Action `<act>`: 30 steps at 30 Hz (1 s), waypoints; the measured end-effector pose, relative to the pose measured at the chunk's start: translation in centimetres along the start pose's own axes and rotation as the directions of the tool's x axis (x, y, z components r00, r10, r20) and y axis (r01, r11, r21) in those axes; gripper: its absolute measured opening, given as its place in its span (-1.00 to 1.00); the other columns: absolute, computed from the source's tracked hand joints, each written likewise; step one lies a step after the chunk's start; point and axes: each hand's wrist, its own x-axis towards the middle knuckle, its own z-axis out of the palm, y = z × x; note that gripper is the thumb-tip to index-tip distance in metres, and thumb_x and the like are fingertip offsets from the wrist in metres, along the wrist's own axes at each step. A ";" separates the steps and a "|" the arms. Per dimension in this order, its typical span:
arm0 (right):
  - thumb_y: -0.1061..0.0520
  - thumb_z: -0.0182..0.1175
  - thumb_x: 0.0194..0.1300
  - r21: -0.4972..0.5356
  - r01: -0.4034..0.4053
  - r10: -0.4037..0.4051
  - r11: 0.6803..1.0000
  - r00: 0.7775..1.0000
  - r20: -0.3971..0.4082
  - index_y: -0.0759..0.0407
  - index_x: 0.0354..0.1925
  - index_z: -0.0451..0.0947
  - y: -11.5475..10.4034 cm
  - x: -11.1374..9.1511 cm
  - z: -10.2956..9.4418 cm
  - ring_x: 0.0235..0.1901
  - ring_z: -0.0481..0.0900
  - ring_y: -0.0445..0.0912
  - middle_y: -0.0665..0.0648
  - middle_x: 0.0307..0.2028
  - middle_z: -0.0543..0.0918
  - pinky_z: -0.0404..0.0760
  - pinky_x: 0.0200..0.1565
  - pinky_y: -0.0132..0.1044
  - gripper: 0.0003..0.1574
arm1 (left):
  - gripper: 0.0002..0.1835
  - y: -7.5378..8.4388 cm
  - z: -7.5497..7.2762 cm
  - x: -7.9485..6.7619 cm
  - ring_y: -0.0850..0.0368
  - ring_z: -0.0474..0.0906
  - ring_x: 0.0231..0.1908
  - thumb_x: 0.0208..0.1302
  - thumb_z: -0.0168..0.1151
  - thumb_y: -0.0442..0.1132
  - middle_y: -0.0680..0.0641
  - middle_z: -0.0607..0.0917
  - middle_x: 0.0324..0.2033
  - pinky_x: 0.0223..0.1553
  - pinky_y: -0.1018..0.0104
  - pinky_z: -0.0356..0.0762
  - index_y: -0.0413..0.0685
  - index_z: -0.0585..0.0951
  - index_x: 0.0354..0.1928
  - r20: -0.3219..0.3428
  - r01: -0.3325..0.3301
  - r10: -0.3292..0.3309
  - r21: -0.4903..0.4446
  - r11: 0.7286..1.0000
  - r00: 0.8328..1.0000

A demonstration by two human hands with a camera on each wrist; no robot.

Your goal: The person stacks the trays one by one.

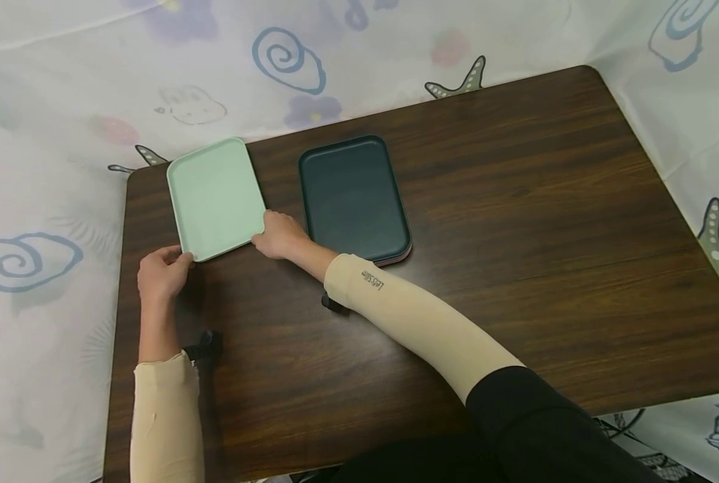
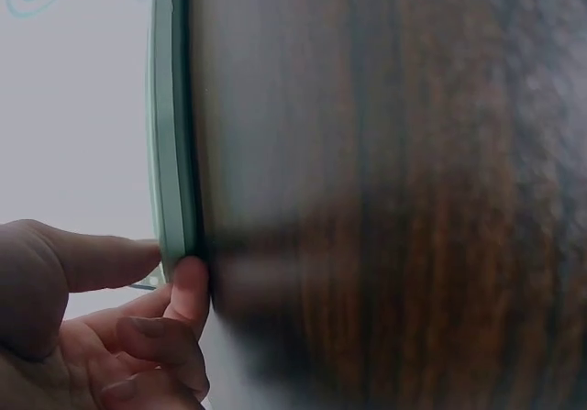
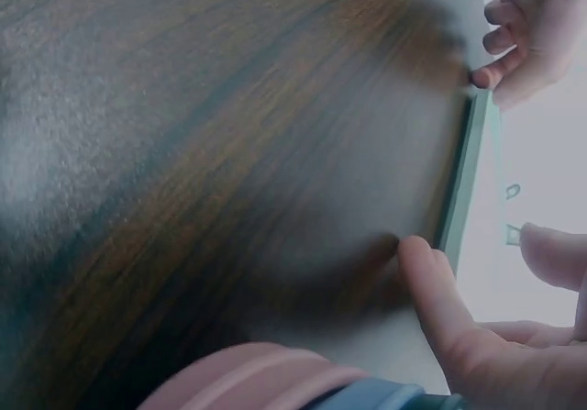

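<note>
A light green rectangular tray (image 1: 217,198) lies at the table's back left. My left hand (image 1: 163,272) pinches its near left corner; in the left wrist view the thumb (image 2: 115,261) lies against one side of the tray's edge (image 2: 172,153) and a fingertip against the other. At the near right corner is my right hand (image 1: 280,235). The right wrist view shows its extended finger (image 3: 431,286) touching the end of the green edge, with the thumb (image 3: 555,254) held apart from it. The tray's far side is clear of both hands.
Right of the green tray, a stack of trays (image 1: 353,198) has a dark teal one on top; pink and blue edges (image 3: 266,373) show beneath in the right wrist view. My right forearm passes close by its near edge. Patterned cloth (image 1: 359,54) borders the brown wooden table (image 1: 546,235).
</note>
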 end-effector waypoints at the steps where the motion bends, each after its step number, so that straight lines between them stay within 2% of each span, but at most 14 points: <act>1: -0.04 0.02 0.48 0.000 0.000 0.000 1.000 1.000 0.003 0.18 0.30 0.37 0.0 0.1 0.1 0.05 0.51 -0.11 0.07 0.19 0.52 0.45 -0.01 -0.33 -0.45 | -0.44 0.0 0.0 0.0 -0.13 0.49 0.05 0.38 0.00 -0.02 0.34 0.52 -0.54 -0.04 0.09 0.38 -0.15 0.47 0.33 -0.004 0.004 -0.004 0.002 1.000 1.000; 7: 0.00 -0.01 0.49 0.020 -0.032 0.032 0.999 0.999 0.019 0.17 0.34 0.36 0.2 0.3 0.1 0.13 0.47 -0.11 0.06 0.26 0.47 0.43 0.00 -0.33 -0.45 | -0.46 0.0 0.2 -0.1 -0.11 0.49 -0.01 0.38 0.02 -0.07 0.28 0.56 -0.50 -0.13 0.18 0.36 -0.18 0.48 0.31 -0.008 0.005 -0.005 0.009 1.000 1.000; 10: 0.00 -0.03 0.50 0.023 -0.031 0.030 0.999 0.999 0.034 0.17 0.25 0.42 0.1 0.3 0.0 0.17 0.43 -0.09 0.06 0.22 0.49 0.40 -0.04 -0.33 -0.53 | -0.47 0.0 0.3 -0.2 -0.12 0.49 -0.03 0.37 0.01 -0.08 0.30 0.53 -0.53 -0.14 0.19 0.33 -0.19 0.50 0.30 -0.010 -0.008 0.008 0.032 0.999 1.000; 15: 0.00 -0.04 0.50 0.024 -0.034 0.032 0.999 0.998 0.049 0.16 0.10 0.47 -0.2 0.3 -0.2 0.13 0.40 -0.08 0.07 0.10 0.53 0.36 -0.12 -0.30 -0.63 | -0.47 0.3 0.2 -0.4 -0.07 0.49 -0.11 0.37 0.00 -0.09 0.06 0.66 -0.35 -0.19 0.21 0.33 -0.21 0.49 0.29 -0.015 -0.006 0.006 0.044 0.999 1.000; 18: 0.01 -0.05 0.49 0.039 -0.055 0.053 0.998 0.997 0.048 0.16 0.15 0.46 -0.4 0.3 -0.3 0.14 0.38 -0.09 0.07 0.13 0.51 0.36 -0.10 -0.30 -0.60 | -0.47 0.5 0.2 -0.6 0.03 0.48 -0.17 0.38 0.02 -0.11 -0.02 0.65 -0.29 -0.23 0.27 0.35 -0.25 0.46 0.30 0.003 0.011 -0.011 -0.010 1.000 1.000; 21: 0.03 -0.11 0.51 0.053 -0.071 0.068 0.996 0.997 0.047 0.15 0.17 0.43 -0.5 0.2 -0.3 0.22 0.32 -0.09 0.06 0.18 0.48 0.32 -0.08 -0.30 -0.60 | -0.46 0.5 0.1 -0.7 0.13 0.45 -0.23 0.40 0.03 -0.14 0.08 0.61 -0.38 -0.23 0.31 0.34 -0.33 0.43 0.31 0.034 0.007 -0.004 -0.091 0.996 0.999; 26: 0.07 -0.15 0.55 0.074 -0.048 0.050 0.996 0.998 -0.027 0.18 0.17 0.41 -0.7 -0.3 -0.1 0.06 0.43 -0.08 0.08 0.08 0.50 0.38 -0.11 -0.32 -0.62 | -0.48 0.2 -0.2 -1.3 0.20 0.41 -0.29 0.44 -0.01 -0.19 0.27 0.53 -0.52 -0.22 0.33 0.31 -0.43 0.37 0.30 0.074 -0.014 0.030 -0.205 0.979 0.997; 30: 0.04 -0.11 0.54 0.069 -0.032 0.037 0.997 0.996 -0.081 0.18 0.28 0.34 -1.0 -0.6 0.1 0.01 0.47 -0.11 0.08 0.04 0.51 0.43 -0.06 -0.35 -0.55 | -0.51 -0.2 -0.6 -2.1 0.25 0.38 -0.37 0.44 0.00 -0.23 0.28 0.52 -0.54 -0.32 0.37 0.29 -0.44 0.35 0.28 0.054 -0.008 0.023 -0.254 0.967 0.998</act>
